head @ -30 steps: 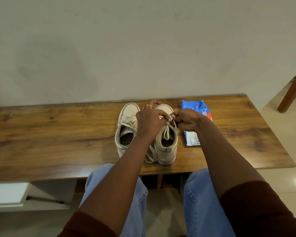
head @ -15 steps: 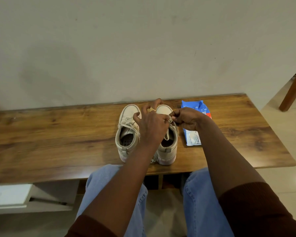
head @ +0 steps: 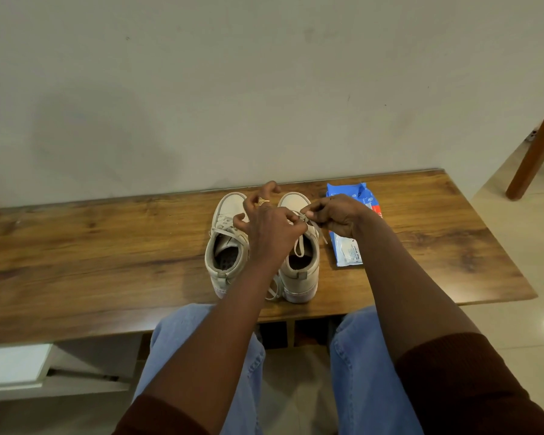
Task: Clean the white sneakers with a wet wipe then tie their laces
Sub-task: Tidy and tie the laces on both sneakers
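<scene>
While we sit at the wooden table [head: 107, 262], the two white sneakers stand side by side at its middle, toes toward twelve o'clock and heels toward six. Our left hand [head: 272, 227] and right hand [head: 336, 215] meet over the tongue of the right-side sneaker [head: 299, 277]. Each has thumb and forefinger pinched on the lace [head: 299, 244] where the knot is forming. One loop hangs down into the shoe's mouth, and a loose end trails toward six o'clock between the heels.

The left-side sneaker [head: 225, 246] has its lacing bunched at the tongue. It looks knotted, though it is too small for us to be sure. The pack of wet wipes [head: 347, 249] lies flat at three o'clock of the pair, just beside the right shoe.

We judge the wiping finished and the bow on the second shoe to be the step in hand. The lace is flat, soft and limp, so it will hold a shape only under tension. We should hold it close to the knot, one loop per hand, and pull outward toward nine and three. The shoe itself looks light with a stiff sole, so a hard tug could slide it on the smooth wood. A steady, even pull that presses it down a little suits it better.
</scene>
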